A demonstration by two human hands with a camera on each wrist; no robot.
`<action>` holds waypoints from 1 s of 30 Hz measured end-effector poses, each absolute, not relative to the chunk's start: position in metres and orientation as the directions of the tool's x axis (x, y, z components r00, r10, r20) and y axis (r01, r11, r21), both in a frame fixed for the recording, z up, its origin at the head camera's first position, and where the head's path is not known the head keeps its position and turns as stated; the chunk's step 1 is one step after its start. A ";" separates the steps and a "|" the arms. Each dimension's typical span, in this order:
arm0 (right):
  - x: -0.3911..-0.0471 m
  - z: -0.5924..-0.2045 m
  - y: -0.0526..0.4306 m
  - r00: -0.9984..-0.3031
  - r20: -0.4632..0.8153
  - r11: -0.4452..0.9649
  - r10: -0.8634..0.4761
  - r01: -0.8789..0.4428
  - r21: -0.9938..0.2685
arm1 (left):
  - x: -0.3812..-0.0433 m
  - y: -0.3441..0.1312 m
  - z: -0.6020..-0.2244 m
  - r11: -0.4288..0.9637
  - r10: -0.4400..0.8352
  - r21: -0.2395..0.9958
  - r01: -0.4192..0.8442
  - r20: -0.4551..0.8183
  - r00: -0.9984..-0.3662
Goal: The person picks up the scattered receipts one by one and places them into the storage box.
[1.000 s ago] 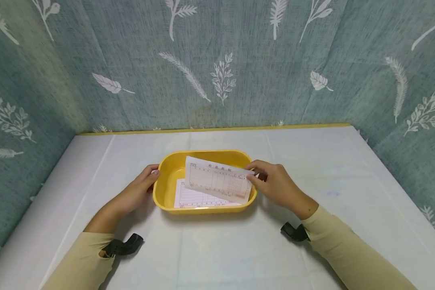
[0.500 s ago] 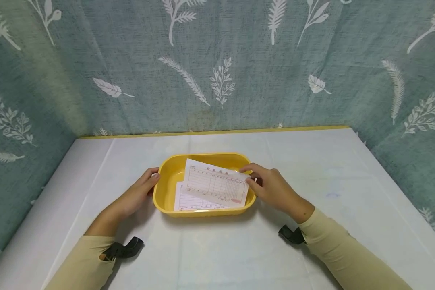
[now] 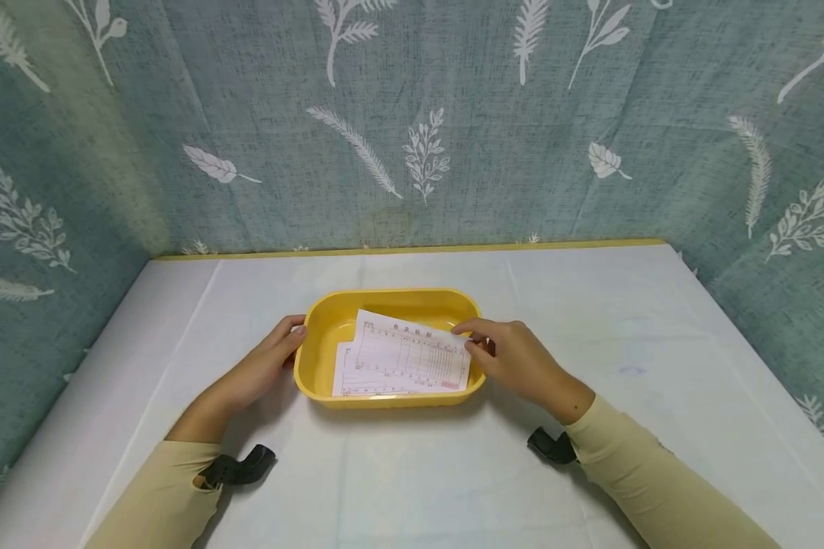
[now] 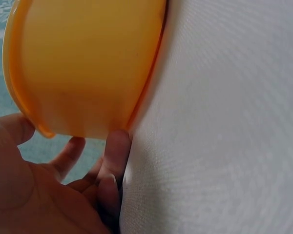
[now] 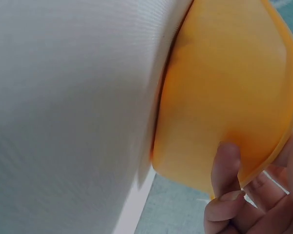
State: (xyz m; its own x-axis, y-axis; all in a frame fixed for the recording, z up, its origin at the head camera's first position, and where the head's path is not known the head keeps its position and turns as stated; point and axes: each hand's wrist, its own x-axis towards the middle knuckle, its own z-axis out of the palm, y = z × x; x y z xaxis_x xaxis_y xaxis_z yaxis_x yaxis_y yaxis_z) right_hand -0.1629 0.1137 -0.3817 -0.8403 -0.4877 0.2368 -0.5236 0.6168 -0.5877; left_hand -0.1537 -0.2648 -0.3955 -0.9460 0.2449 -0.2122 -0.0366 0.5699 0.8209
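Note:
A yellow plastic tray (image 3: pixel 326 301) with rounded corners stands on the white-covered table. My left hand (image 3: pixel 264 366) holds its left end, thumb at the rim; in the left wrist view the fingers (image 4: pixel 118 151) reach the outer wall. At the right end, my right hand (image 3: pixel 515 358) pinches the right edge of a printed receipt (image 3: pixel 412 354) between thumb and index finger. That receipt slants down to the right inside the tray, over another printed sheet (image 3: pixel 357 381) that is partly hidden. In the right wrist view a finger (image 5: pixel 227 163) overlaps the tray's outer wall; the receipt is out of sight there.
White cloth covers the table (image 3: pixel 398 473). Behind and at both sides hangs a blue-green curtain (image 3: pixel 481 191) with white leaf prints, and a yellow strip (image 3: pixel 412 250) runs along the back edge. Black wrist mounts (image 3: pixel 243 465) sit below both sleeves.
The receipt in my right hand has come down lower in the tray and now covers more of the sheet beneath. My left hand has kept its place at the tray's left end.

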 end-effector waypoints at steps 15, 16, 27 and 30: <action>-0.158 -0.383 0.100 -0.846 0.241 0.682 -0.476 -0.528 -0.507 | -0.147 -0.274 -0.394 0.585 0.242 0.810 -0.042 -0.223 -0.944; -0.157 -0.383 0.099 -0.846 0.235 0.697 -0.478 -0.529 -0.484 | -0.146 -0.274 -0.394 0.586 0.244 0.810 -0.041 -0.224 -0.943; -0.150 -0.379 0.096 -0.811 0.198 0.768 -0.550 -0.584 -0.263 | -0.145 -0.275 -0.396 0.571 0.242 0.820 -0.047 -0.223 -0.944; -0.150 -0.380 0.097 -0.806 0.194 0.750 -0.559 -0.592 -0.296 | -0.147 -0.275 -0.398 0.570 0.245 0.820 -0.045 -0.221 -0.944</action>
